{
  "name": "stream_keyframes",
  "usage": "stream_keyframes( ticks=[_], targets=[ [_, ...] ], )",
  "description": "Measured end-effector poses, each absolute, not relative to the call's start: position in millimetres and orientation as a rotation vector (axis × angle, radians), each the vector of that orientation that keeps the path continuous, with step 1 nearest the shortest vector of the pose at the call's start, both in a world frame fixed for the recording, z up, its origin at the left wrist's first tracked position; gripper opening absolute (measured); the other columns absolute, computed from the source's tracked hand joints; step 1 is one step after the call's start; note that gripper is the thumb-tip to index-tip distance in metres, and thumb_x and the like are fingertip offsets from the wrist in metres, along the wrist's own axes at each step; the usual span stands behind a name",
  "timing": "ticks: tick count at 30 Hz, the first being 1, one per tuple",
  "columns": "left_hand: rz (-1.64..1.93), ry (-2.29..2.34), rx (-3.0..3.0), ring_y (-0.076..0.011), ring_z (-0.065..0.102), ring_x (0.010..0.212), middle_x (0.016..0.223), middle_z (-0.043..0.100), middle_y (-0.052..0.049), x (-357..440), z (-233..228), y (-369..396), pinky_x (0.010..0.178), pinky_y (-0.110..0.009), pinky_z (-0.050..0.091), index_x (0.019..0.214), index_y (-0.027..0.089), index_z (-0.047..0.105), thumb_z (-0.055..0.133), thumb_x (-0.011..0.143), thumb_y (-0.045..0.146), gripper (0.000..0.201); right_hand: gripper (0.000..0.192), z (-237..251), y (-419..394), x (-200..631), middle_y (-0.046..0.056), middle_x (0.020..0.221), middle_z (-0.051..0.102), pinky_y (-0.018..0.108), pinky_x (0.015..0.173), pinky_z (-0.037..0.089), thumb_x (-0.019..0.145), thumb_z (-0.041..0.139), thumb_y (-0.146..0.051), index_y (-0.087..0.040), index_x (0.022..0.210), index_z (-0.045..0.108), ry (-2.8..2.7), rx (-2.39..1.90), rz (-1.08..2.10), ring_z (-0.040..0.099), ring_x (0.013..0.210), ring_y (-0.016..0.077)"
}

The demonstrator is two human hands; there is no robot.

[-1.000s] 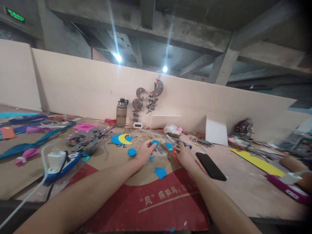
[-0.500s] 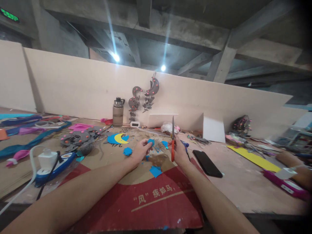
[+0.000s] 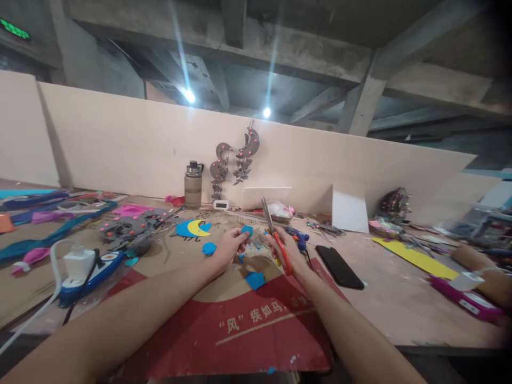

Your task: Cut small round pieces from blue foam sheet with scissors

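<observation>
Right hand (image 3: 286, 250) grips the red-handled scissors (image 3: 276, 237), whose blades, upright half a second ago, now tilt left toward the blue paper piece (image 3: 247, 230) pinched in the left hand (image 3: 228, 246) above the worktop (image 3: 384, 298); blades seemingly closed.

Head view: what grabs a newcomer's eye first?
The right hand mid-table, gripping orange-handled scissors with the blades angled up and away, beside the left hand pinching a small blue foam piece. Below both lies red printed cardboard. At the back wall hang grey moon-shaped ornaments with pink dots, next to a water bottle.
</observation>
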State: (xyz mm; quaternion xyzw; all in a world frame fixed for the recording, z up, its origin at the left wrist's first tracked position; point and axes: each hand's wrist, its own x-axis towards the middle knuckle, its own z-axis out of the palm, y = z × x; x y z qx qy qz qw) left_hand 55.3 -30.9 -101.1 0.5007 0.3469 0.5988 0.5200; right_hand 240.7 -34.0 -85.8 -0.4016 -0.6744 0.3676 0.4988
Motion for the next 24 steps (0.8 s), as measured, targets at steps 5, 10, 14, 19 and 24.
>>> stream_keyframes(
  ticks=[5,10,14,19,24],
  targets=[
    [1.458,0.780,1.180,-0.0058,0.042,0.046,0.059,0.058,0.001,53,-89,-33,0.046,-0.020,0.029,0.067,0.016,0.053,0.075,0.067,0.046,0.037,0.045,-83,-42,234,-0.005,0.061,0.051,0.022,0.039,0.036,0.076,0.066,-0.059,-0.021,0.098,0.057,-1.591,-0.986,1.076,0.043,0.043,0.0087],
    [1.480,0.700,1.171,-0.0048,0.042,0.048,0.067,0.060,0.001,52,-70,-36,0.045,-0.018,0.027,0.075,0.014,0.057,0.077,0.068,0.048,0.039,0.043,-79,-50,231,-0.004,0.064,0.050,0.022,0.040,0.032,0.077,0.066,-0.059,-0.021,0.095,0.056,-1.519,-0.867,1.220,0.041,0.046,0.0081],
    [1.451,0.690,1.281,-0.0061,0.046,0.051,0.067,0.059,0.000,55,-56,-28,0.047,-0.019,0.032,0.075,0.014,0.059,0.074,0.072,0.048,0.038,0.040,-80,-49,230,-0.003,0.067,0.049,0.024,0.045,0.033,0.076,0.070,-0.056,-0.023,0.094,0.056,-1.457,-0.755,1.262,0.042,0.050,0.0096],
    [1.514,0.614,1.280,-0.0056,0.047,0.050,0.061,0.056,0.002,74,-34,-12,0.047,-0.019,0.033,0.075,0.013,0.061,0.077,0.071,0.040,0.032,0.039,-84,-45,233,-0.004,0.070,0.048,0.027,0.049,0.036,0.076,0.073,-0.053,-0.025,0.097,0.055,-1.406,-0.737,1.204,0.042,0.053,0.0103],
    [1.549,0.559,1.088,-0.0048,0.047,0.046,0.060,0.060,0.001,91,-24,-7,0.046,-0.018,0.034,0.072,0.013,0.057,0.077,0.070,0.027,0.025,0.039,-82,-46,236,-0.002,0.072,0.052,0.028,0.052,0.039,0.079,0.069,-0.056,-0.022,0.094,0.057,-1.420,-0.680,1.267,0.047,0.056,0.0107]
  ],
)
